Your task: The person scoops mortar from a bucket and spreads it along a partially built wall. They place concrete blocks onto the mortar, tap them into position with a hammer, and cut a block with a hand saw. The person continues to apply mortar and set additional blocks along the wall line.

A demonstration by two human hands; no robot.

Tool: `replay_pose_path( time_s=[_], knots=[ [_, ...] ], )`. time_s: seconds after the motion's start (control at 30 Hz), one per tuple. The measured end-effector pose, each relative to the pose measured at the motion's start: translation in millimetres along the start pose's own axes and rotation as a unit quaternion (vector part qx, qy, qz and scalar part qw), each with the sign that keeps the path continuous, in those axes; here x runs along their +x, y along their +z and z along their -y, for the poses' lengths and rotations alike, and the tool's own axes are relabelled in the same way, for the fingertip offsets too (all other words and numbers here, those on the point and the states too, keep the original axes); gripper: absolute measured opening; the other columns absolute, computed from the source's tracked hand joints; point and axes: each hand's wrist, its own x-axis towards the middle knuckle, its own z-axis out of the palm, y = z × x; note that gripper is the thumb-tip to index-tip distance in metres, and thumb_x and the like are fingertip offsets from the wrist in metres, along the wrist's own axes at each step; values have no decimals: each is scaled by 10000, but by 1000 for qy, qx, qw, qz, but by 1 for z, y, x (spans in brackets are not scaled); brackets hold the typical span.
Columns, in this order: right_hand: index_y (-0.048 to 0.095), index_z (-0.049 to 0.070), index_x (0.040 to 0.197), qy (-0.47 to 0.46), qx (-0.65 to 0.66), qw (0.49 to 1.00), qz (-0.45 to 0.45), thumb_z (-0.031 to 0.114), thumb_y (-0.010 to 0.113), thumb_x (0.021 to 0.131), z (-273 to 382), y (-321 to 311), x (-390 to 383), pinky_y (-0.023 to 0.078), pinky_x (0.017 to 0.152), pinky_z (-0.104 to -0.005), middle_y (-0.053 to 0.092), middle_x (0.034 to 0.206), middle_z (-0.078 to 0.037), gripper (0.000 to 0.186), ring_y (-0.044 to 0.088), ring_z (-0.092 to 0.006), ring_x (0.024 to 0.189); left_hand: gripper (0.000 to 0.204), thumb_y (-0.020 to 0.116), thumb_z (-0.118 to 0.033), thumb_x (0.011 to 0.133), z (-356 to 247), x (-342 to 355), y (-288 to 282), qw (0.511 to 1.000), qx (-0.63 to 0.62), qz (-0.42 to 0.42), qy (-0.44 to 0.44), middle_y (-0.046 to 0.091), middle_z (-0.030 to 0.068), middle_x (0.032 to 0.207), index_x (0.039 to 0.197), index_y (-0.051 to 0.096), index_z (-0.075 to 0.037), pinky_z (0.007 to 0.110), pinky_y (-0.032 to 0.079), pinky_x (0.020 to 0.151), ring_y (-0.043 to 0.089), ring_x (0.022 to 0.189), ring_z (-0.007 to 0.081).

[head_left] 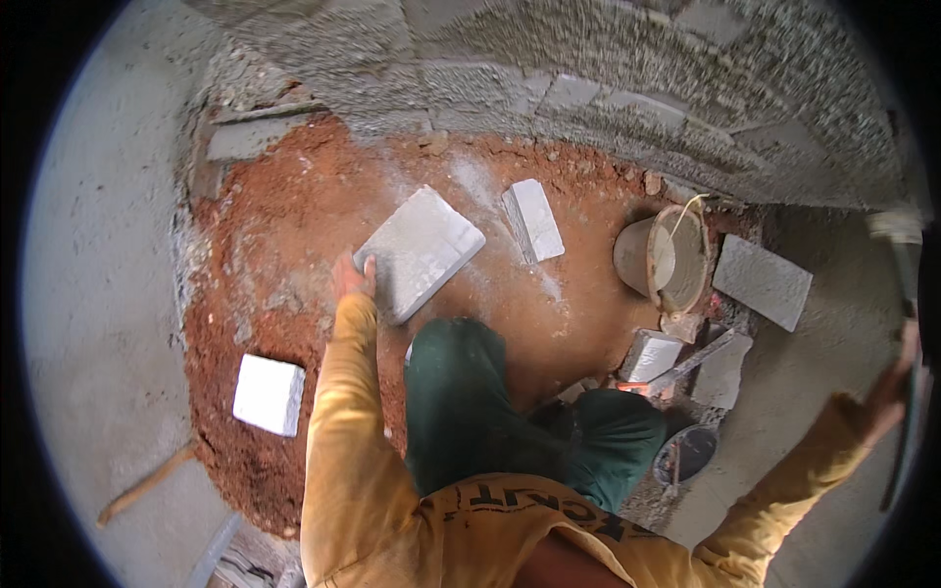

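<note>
"Heavy, that block (431,245) left of centre frame?"
"Probably; stiff, likely to chip. Hold opposite edges. Left hand (355,278) touches its left edge, grip I can't tell; right hand (892,392), far right, wraps a hammer (896,227)."

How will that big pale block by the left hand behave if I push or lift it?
The pale block is probably stiff, given its straight edges and flat face. Lying on its broad side, it seems unlikely to roll or tip. Its corners might crumble if knocked: white powder dusts the soil nearby.
</note>
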Motion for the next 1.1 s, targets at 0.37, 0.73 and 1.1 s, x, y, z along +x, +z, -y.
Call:
replay_pose_path(
  time_s=[0.37,0.73,1.1],
  knots=[
    [594,33,1099,404,412,711,403,159,687,864,104,316,-408,492,647,-238,626,899,-47,283,587,-94,733,1042,563,-772,689,-11,144,135,980,0,188,-65,537,326,1246,1243,532,110,428,378,1045,523,1202,405],
    [523,40,1293,394,585,477,525,119,492,967,102,327,-480,445,931,-262,588,1137,-108,336,587,-193,1016,828,788,-528,652,-8,20,36,946,-60,139,288,532,235,1249,1229,529,7,410,326,1074,454,1251,336],
    [540,21,1177,480,482,520,516,73,564,877,112,283,-498,539,645,-311,640,887,-109,305,646,-177,791,1061,850,-479,560,-30,-89,22,949,68,120,283,522,207,1204,1400,373,-40,476,368,980,482,1162,352]
  ],
)
